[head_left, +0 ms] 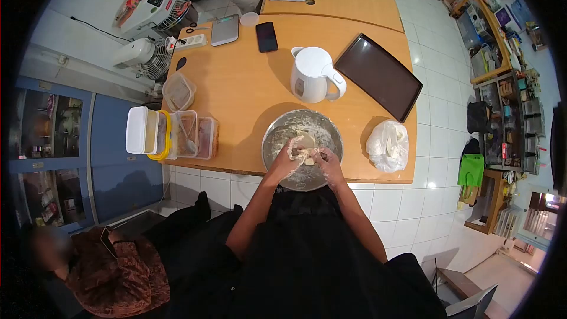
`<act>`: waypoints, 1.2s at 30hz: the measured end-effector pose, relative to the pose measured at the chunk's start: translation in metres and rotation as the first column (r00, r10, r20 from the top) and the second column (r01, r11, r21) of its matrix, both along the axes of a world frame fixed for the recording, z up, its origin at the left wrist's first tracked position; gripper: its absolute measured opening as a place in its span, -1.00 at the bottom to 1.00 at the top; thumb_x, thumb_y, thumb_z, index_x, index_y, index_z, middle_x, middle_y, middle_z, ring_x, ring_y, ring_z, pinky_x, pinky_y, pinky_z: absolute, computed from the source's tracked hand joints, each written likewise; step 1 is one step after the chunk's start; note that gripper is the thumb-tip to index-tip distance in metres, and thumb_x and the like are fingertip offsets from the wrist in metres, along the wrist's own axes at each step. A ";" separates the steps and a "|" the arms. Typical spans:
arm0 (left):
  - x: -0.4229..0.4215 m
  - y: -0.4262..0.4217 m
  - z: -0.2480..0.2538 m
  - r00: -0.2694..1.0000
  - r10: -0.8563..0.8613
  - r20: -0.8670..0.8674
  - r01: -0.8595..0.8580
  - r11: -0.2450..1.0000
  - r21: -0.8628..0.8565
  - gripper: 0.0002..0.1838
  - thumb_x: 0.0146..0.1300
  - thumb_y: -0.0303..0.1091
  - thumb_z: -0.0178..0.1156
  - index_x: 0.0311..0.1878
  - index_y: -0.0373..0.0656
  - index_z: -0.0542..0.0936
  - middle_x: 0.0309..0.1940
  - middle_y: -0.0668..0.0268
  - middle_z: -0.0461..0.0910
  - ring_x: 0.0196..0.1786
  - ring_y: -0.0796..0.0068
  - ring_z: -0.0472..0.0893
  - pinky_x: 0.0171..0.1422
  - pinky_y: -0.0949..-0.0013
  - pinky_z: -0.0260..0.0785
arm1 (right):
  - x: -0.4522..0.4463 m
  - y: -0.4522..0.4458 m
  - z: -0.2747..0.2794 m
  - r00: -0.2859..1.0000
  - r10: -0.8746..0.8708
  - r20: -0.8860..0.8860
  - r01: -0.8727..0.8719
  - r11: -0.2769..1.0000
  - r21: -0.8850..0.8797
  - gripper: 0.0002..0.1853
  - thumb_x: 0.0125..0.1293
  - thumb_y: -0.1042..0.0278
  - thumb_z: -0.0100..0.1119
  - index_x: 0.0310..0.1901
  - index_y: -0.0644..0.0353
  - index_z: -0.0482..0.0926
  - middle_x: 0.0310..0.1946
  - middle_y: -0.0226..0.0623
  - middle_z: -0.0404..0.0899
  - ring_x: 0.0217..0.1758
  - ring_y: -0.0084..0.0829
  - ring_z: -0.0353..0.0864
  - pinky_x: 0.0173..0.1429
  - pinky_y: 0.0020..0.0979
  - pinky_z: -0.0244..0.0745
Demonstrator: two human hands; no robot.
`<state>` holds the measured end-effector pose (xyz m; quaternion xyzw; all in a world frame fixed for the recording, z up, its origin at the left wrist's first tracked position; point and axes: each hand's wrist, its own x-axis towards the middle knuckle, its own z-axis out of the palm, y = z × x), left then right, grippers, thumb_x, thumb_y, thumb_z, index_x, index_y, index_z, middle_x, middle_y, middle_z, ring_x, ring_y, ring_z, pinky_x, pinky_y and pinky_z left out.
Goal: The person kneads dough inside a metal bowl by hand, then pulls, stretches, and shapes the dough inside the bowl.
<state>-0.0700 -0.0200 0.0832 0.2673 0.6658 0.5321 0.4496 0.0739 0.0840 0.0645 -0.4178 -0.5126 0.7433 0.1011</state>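
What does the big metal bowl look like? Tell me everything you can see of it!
The bowl is round, wide, silvery and metal-looking, with its opening up. Pale smears cling to its inside. It sits at the near edge of the table, reaching past that edge in this view. The left hand and right hand hold pale dough within it; I can't tell whether they touch the bowl.

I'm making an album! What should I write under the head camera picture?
Left hand and right hand, both messy, handle pale dough in a metal bowl near a white kettle.

Kitchen, with kettle [313,71], tray [379,75], mixing bowl [334,136]
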 end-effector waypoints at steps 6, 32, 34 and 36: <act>0.005 -0.005 -0.010 0.996 0.061 -0.061 -0.063 0.997 -0.048 -0.63 0.20 -0.49 0.25 0.10 -0.32 0.55 -0.08 0.20 0.66 -0.03 0.47 0.62 0.10 0.38 0.45 | 0.000 0.000 -0.012 0.998 -0.047 -0.042 0.041 0.991 -0.128 -0.73 0.41 0.16 0.19 -0.06 0.19 0.53 -0.26 -0.48 0.56 -0.20 -0.64 0.47 -0.09 -0.53 0.38; 0.002 -0.005 -0.010 0.976 -0.036 -0.217 0.016 0.995 -0.094 -0.60 0.20 -0.49 0.24 0.14 -0.22 0.57 -0.07 0.24 0.66 0.02 0.49 0.60 0.13 0.39 0.43 | -0.009 0.000 0.003 0.999 0.035 -0.009 -0.035 0.999 -0.032 -0.70 0.40 0.23 0.19 0.03 0.25 0.57 -0.19 -0.44 0.59 -0.13 -0.62 0.49 0.01 -0.53 0.39; 0.003 -0.005 -0.002 0.971 -0.040 -0.235 0.024 0.997 -0.071 -0.63 0.21 -0.48 0.24 0.11 -0.24 0.59 -0.10 0.22 0.67 0.02 0.50 0.60 0.13 0.39 0.43 | -0.008 0.005 0.000 0.992 0.125 0.016 -0.125 0.992 -0.006 -0.71 0.39 0.23 0.20 0.02 0.25 0.58 -0.20 -0.45 0.59 -0.14 -0.63 0.49 -0.01 -0.55 0.37; 0.002 -0.005 0.001 0.969 -0.059 -0.242 0.057 0.998 -0.017 -0.62 0.22 -0.47 0.23 0.13 -0.23 0.58 -0.09 0.22 0.66 0.03 0.51 0.59 0.14 0.39 0.43 | -0.008 0.003 -0.001 0.993 0.114 -0.005 -0.114 0.993 -0.034 -0.71 0.39 0.22 0.22 0.01 0.24 0.57 -0.21 -0.45 0.59 -0.14 -0.64 0.48 -0.02 -0.55 0.37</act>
